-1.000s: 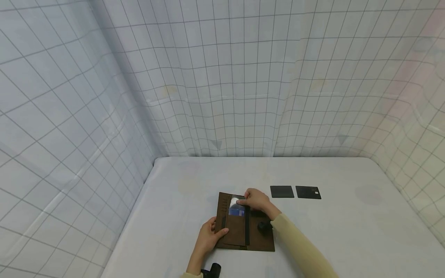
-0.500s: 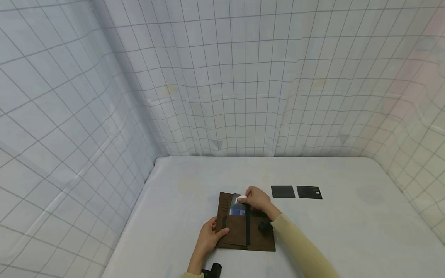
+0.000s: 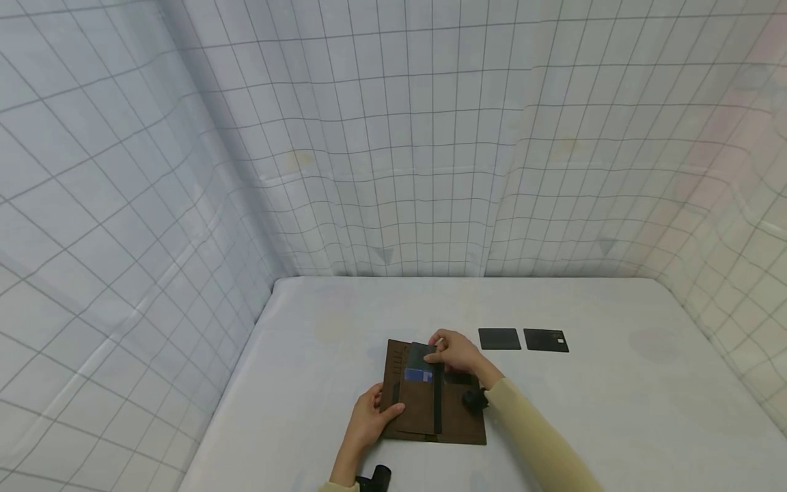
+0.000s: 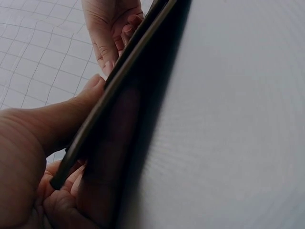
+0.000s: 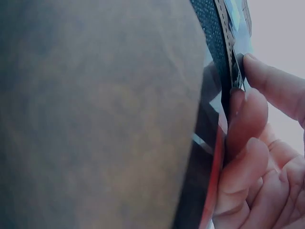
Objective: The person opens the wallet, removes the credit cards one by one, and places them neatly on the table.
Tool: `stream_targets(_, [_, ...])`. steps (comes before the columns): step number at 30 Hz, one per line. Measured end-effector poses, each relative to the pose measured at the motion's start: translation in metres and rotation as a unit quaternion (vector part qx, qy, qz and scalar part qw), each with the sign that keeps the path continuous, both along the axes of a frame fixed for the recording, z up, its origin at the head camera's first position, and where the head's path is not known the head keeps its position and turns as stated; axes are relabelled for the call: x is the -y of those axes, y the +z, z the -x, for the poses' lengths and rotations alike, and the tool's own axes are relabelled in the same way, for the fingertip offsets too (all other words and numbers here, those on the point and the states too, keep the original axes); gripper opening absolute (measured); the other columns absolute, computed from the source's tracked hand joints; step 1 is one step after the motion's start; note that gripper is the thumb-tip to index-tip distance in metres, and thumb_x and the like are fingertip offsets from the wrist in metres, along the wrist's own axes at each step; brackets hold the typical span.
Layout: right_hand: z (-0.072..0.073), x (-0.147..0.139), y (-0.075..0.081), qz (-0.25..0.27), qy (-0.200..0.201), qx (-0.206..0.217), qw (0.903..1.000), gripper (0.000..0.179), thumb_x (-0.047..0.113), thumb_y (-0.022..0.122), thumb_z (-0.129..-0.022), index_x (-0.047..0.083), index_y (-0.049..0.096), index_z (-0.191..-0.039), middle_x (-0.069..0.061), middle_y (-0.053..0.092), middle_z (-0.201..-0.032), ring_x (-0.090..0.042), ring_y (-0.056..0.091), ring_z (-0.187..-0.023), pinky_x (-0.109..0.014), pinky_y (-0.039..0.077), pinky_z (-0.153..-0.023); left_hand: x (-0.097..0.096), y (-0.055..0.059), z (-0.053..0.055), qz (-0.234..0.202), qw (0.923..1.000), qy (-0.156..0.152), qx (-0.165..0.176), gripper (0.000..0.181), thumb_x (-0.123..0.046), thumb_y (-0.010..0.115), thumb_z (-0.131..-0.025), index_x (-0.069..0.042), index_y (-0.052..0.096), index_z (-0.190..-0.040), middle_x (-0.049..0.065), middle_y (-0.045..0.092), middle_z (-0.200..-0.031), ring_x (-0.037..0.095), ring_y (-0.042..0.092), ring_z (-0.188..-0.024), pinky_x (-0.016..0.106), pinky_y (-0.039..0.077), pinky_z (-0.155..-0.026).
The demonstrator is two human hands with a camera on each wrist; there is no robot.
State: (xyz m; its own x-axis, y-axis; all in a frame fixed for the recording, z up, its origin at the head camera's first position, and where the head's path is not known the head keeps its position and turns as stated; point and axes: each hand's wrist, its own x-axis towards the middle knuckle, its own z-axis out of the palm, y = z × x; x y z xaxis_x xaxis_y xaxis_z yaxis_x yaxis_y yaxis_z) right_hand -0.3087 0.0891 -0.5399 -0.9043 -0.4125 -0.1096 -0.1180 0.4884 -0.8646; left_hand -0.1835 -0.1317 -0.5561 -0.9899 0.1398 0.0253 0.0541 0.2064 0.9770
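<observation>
An open brown leather wallet (image 3: 412,403) lies on the white table, a black band down its middle. My left hand (image 3: 367,418) grips its lower left edge, thumb on top and fingers underneath; in the left wrist view that wallet edge (image 4: 90,119) is lifted off the table. At the upper pocket, my right hand (image 3: 456,350) pinches the top corner of a dark card (image 3: 419,354) with a blue lower band. In the right wrist view, the thumb and forefinger of the right hand (image 5: 257,129) meet at the stitched pocket edge (image 5: 223,28); brown leather fills the left side.
Two dark cards lie side by side beyond the right hand: a plain card (image 3: 499,339) and a card with a light chip (image 3: 546,340). Black cameras (image 3: 376,477) are strapped to both wrists. White grid-patterned curtains (image 3: 393,171) hang behind and beside the table (image 3: 295,355).
The bright white glare on the card has gone, and its face now looks dark. My right wrist has shifted slightly right. The left hand stays on the wallet edge.
</observation>
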Motion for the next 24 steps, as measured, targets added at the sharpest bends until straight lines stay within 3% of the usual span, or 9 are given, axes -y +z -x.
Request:
stream_targets(2, [0.0001,0.0001,-0.0007,0.001,-0.006,-0.002,1.0000,0.029,0.020,0.076,-0.082,0.006,0.060,-0.102,-0.002,0.055,-0.071,-0.016,0.053,-0.047,-0.030,0.045,-0.046,0.0022,-0.0111,0.0034,-0.004,1.0000,0.002,-0.001,0.057,-0.009,0.072,-0.084,0.017,0.045,-0.127,0.024,0.065,-0.104,0.026,0.066,-0.084,0.027,0.053,-0.066])
stream_targets(14, [-0.0005,0.0022,-0.0028,0.031,-0.046,0.027,0.9981,0.028,0.016,0.079,-0.078,0.005,0.061,-0.097,-0.003,0.057,-0.068,-0.013,0.046,-0.043,-0.030,0.046,-0.045,0.0022,-0.0131,0.0046,0.013,0.9999,0.002,0.000,0.057,-0.010,0.073,-0.084,0.016,0.046,-0.125,0.024,0.065,-0.103,0.026,0.067,-0.083,0.027,0.053,-0.066])
stream_targets(24, [-0.0020,0.0027,-0.0029,0.033,-0.059,0.013,0.9977,0.027,0.015,0.078,-0.078,0.005,0.061,-0.097,-0.003,0.058,-0.065,-0.014,0.048,-0.043,-0.031,0.047,-0.046,0.0024,-0.0121,0.0035,-0.008,1.0000,0.000,0.002,0.057,-0.008,0.073,-0.084,0.017,0.045,-0.126,0.025,0.065,-0.104,0.027,0.067,-0.084,0.027,0.053,-0.066])
